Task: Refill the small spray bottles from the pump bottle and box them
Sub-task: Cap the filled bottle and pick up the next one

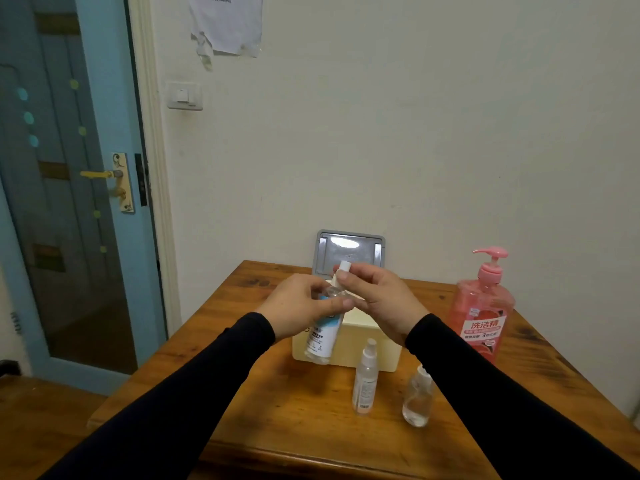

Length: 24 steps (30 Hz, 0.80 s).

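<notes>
Head view: I count three small clear spray bottles and one pink pump bottle [481,313]. My left hand [298,306] has its grip curled round the blue-labelled clear spray bottle [320,337], held tilted above the cream box with its grey lid raised [349,348]; my right hand [381,299] pinches its white spray head [343,271]. Two more bottles, a slim one [365,379] and a rounder one [417,398], stand near the box on the wooden bench [242,393]. The pump bottle stands far right, near the bench's edge.
</notes>
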{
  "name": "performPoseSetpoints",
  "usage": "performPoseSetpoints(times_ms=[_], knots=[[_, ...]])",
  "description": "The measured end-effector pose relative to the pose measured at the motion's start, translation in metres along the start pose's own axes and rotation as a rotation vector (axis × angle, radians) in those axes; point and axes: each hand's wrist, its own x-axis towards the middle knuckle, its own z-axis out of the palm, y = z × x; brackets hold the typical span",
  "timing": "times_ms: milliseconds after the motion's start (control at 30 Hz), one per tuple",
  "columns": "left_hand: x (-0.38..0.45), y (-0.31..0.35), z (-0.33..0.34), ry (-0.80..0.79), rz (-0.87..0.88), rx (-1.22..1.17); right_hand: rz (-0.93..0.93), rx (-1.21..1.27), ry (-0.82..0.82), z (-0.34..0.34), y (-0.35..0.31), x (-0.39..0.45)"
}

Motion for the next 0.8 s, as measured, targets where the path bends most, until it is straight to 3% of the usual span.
performPoseSetpoints(times_ms=[100,200,267,400,467,567,700,800], knots=[[-0.002,0.001,-0.006,-0.113,-0.043,-0.172,0.079,0.166,-0.131,-0.004,-0.008,0.0],[-0.004,0.003,-0.008,-0.217,-0.076,-0.307,0.095,0.161,-0.182,-0.008,-0.012,0.002],[-0.004,0.002,-0.007,-0.222,-0.073,-0.353,0.06,0.096,-0.15,-0.007,-0.012,0.003],[0.0,-0.004,0.004,-0.016,-0.029,-0.132,-0.018,-0.032,0.004,-0.001,-0.006,0.0],[-0.001,-0.007,0.008,0.032,-0.04,-0.147,-0.027,-0.023,0.034,0.0,-0.004,-0.001],[-0.005,-0.006,0.007,-0.02,-0.081,-0.325,-0.042,-0.023,0.053,-0.001,-0.007,0.001],[-0.005,0.0,0.003,-0.092,-0.072,-0.343,-0.045,-0.011,0.095,-0.001,-0.008,0.004],[-0.007,0.007,-0.004,-0.206,-0.078,-0.405,-0.041,0.006,0.028,-0.003,-0.013,0.003]])
